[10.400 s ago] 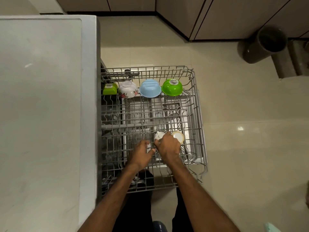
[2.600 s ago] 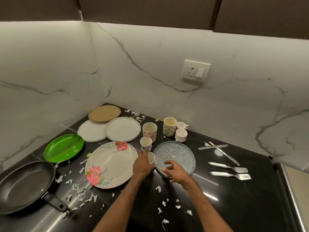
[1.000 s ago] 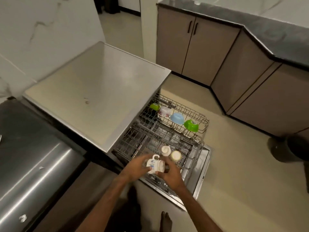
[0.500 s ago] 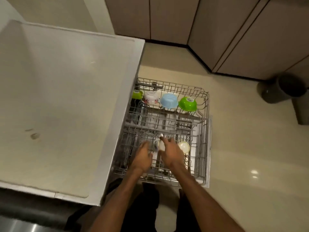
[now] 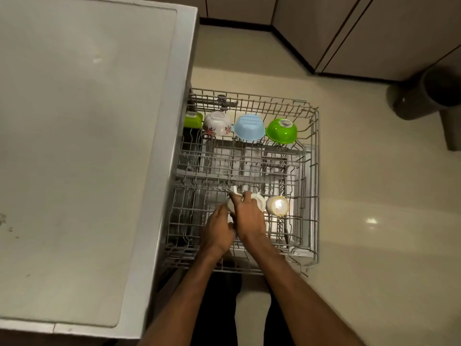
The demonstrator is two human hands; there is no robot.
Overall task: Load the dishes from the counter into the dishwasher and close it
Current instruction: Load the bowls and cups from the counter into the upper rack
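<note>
Head view, rack: a grey wire dishwasher rack (image 5: 316, 171) stands drawn out over the pale tiled floor (image 5: 374, 245), just beside the flat grey steel dishwasher top (image 5: 87, 146) on the left.
Far row: four pieces sit upturned side by side along the rack's far edge: a green plastic container (image 5: 192, 120), a white floral bowl (image 5: 217, 124), a light blue plastic bowl (image 5: 249, 127) and a bright green plastic bowl (image 5: 281, 131).
Near row: an upturned white cup (image 5: 259, 199) and a cream cup with a shiny base (image 5: 277, 206) stand next to each other, right of the hands.
Right hand: the right hand (image 5: 248, 216) reaches in from below, fingers curled over the top of a small white handled cup (image 5: 233, 202).
Left hand: the left hand (image 5: 217, 232) touches the right one, and its fingertips pinch the same cup at its near left side.
Task's thing: the small white handled cup is low in the rack's near row, just left of the upturned white cup, mostly hidden by the fingers.
Surroundings: a dark grey round bin (image 5: 429, 93) stands on the floor at the far right, below beige cabinet doors (image 5: 374, 33).
</note>
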